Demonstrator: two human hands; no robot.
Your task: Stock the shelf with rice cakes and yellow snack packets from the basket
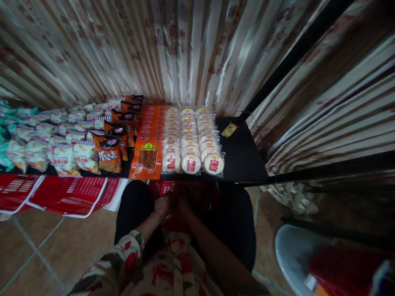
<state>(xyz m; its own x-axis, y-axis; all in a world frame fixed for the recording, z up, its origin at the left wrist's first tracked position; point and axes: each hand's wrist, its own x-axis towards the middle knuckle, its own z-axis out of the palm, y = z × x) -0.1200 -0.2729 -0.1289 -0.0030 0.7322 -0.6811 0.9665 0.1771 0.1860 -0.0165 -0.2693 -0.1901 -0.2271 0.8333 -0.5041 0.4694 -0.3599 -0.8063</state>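
My left hand (162,204) and my right hand (182,203) are low in front of me, close together over a red basket (165,188) between my knees. The fingers reach down into it and are dark and blurred. What they hold cannot be made out. Just above the hands is the front edge of a black shelf (240,158). On it stand rows of round white cakes in clear wrappers (191,137), a row of flat orange snack packets (149,142), and dark orange snack bags (109,152).
White and pale snack bags (61,144) fill the shelf's left part. A small yellow packet (229,129) lies at its right rear. Red baskets (70,193) sit below the shelf on the left. Striped curtains (185,49) hang behind. A white stool (296,255) stands at the lower right.
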